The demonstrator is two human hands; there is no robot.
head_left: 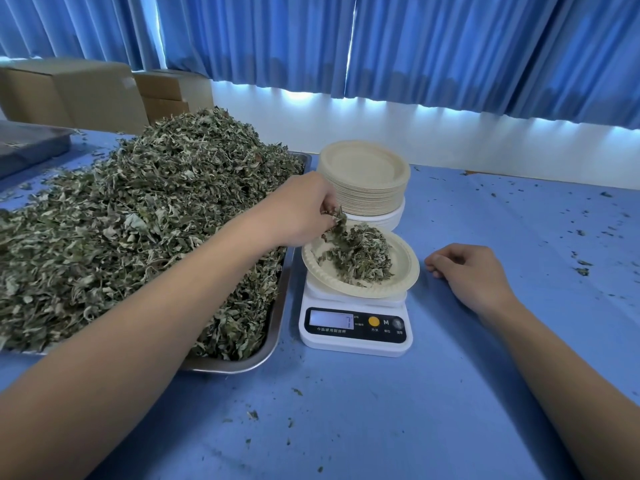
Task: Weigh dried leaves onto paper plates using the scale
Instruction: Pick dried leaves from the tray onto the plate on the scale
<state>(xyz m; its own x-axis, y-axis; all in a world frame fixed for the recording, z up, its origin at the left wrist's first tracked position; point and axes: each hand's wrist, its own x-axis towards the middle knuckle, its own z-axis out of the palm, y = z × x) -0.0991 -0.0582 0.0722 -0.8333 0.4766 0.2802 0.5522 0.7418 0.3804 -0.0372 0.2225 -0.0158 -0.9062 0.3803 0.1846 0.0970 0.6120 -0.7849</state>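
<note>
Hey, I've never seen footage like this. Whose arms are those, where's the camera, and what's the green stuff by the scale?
No machine here: a person works bare-handed, and the one picture comes from a camera worn on their head, looking forward and down, so both arms reach in from below. On the blue table a metal tray holds a heap of dried leaves. Beside it a white scale carries a paper plate with a small pile of leaves; spare plates are stacked behind. The left hand pinches a tuft of leaves over the plate. The right hand rests on the table, loosely curled, holding nothing.
</note>
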